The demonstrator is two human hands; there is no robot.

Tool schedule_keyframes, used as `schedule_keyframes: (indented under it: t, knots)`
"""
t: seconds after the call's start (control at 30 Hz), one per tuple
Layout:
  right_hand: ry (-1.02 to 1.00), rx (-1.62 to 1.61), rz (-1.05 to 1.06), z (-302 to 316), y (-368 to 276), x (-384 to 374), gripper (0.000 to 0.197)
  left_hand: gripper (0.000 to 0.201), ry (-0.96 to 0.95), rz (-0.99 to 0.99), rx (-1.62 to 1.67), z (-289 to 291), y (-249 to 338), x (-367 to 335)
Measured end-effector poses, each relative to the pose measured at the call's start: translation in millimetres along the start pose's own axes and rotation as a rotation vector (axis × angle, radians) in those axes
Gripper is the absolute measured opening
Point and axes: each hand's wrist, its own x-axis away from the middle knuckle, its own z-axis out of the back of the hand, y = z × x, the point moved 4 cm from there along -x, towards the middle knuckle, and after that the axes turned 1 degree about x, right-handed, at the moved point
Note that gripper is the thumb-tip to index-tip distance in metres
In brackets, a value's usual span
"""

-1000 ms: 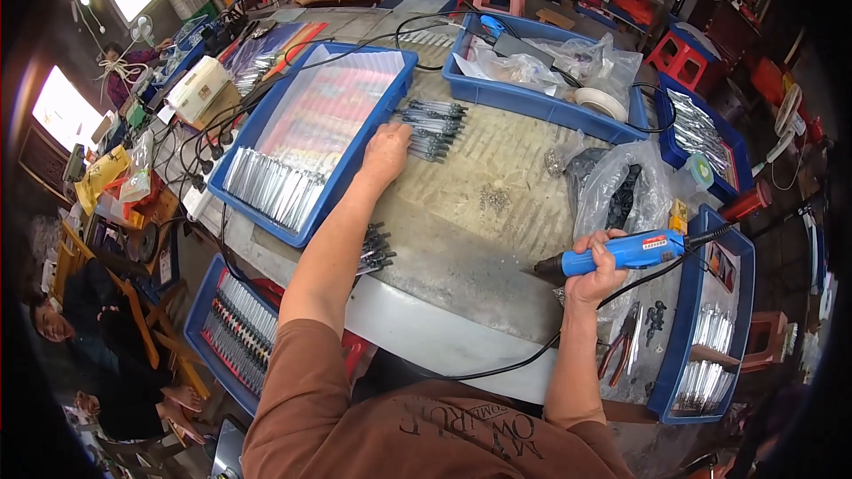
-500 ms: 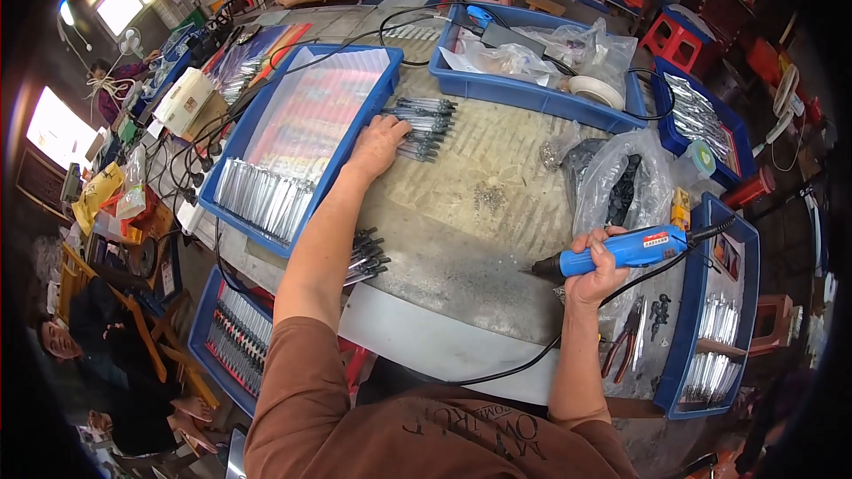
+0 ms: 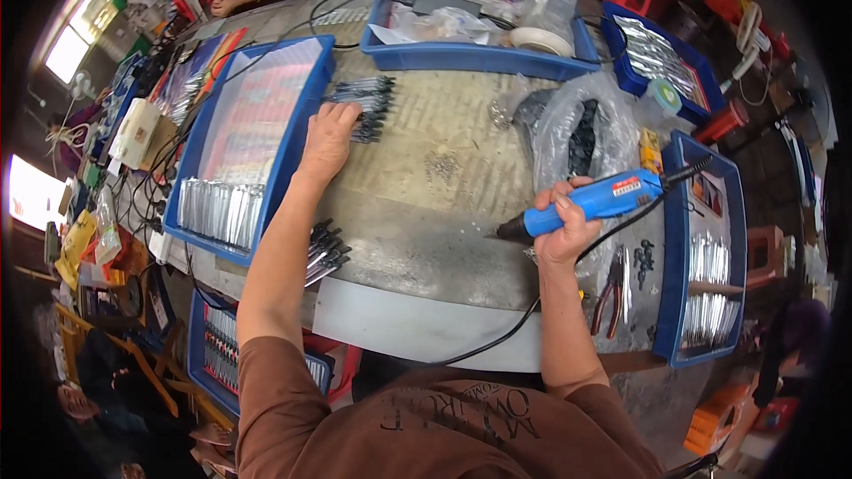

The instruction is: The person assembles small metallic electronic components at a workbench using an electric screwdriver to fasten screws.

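Observation:
My left hand (image 3: 330, 135) is at the left edge of a pile of dark-tipped pens (image 3: 373, 105), its fingers bent and closed over the pen ends. Part of the fingertips is hidden. Wrapped round a blue electric screwdriver (image 3: 590, 202) is my right hand (image 3: 565, 229). The tool lies sideways, its black nose pointing left and down, just above the worn tabletop (image 3: 417, 248). Small metal bits (image 3: 441, 165) are scattered mid-table between my hands. Beside my left forearm lies a second bunch of pens (image 3: 327, 253).
Left of my forearm stands a blue tray (image 3: 282, 200) with silver pen barrels. A blue bin (image 3: 479, 58) of plastic bags is at the back. A clear bag (image 3: 572, 124) of black parts, red-handled pliers (image 3: 608, 302) and another blue tray (image 3: 672, 302) are on the right. The tool's cable crosses in front.
The whole view has swung, so the table and trays appear farther left and higher. My left hand stays by the pen pile and my right hand keeps its hold on the screwdriver.

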Motion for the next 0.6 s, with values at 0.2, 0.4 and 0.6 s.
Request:
schedule_keyframes:
  t: [0.2,0.4,0.6]
  knots:
    - [0.012,0.001,0.015,3.2,-3.3,-3.8,0.035,0.023,-0.182,-0.179,0.026,19.1,103.3,37.6]
    - [0.001,0.019,0.016,0.0,-3.6,-4.1,0.035,0.015,-0.345,-0.14,-0.008,4.7,151.1,83.9]
    - [-0.002,0.016,0.029,-0.4,-6.6,-3.4,0.035,0.015,-0.224,0.005,0.251,-2.2,139.2,92.8]
